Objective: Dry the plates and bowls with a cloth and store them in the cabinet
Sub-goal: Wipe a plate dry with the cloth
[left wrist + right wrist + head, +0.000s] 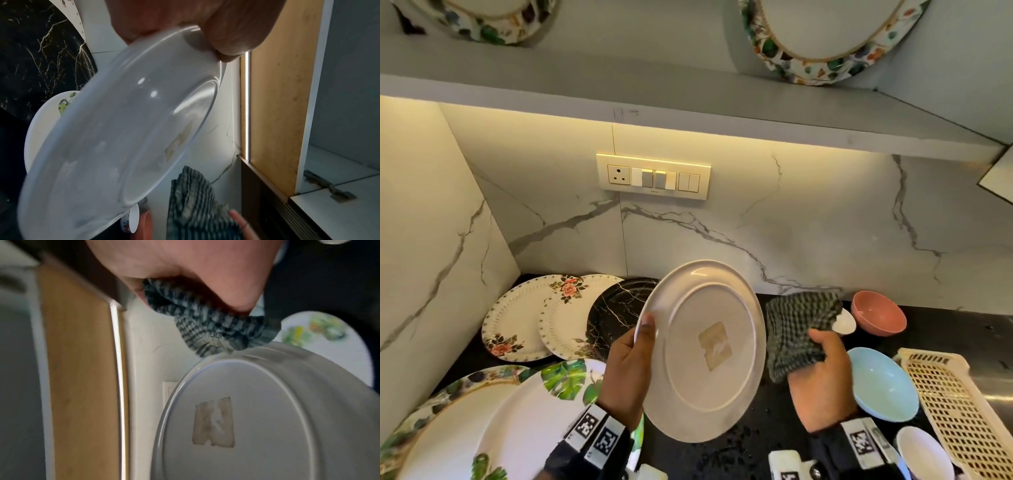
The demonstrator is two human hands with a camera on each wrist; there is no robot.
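In the head view, the left hand (pixel 627 368) is holding a plain white plate (pixel 703 349) up on edge above the dark counter (pixel 763 421), underside toward the camera, thumb curled over its left rim; the right hand (pixel 822 383) is gripping a bunched checked cloth (pixel 799 330) just beside the plate's right rim. To dry it well, the cloth should probably be pressing flat against the underside and sweeping round the foot ring and rim, while the left hand is turning the plate so no wet patch is hiding under the thumb. In the left wrist view, the fingers (pixel 232 32) are clamping the plate (pixel 123 138) at its upper rim, the cloth (pixel 195 203) hanging below. In the right wrist view, fingers and thumb are closing round the cloth (pixel 205 321), whose tip is touching the plate's edge. The plate (pixel 267 418) is looking glossy, smooth and likely slippery, with a brownish torn sticker mark (pixel 213 423) at the centre of its base.
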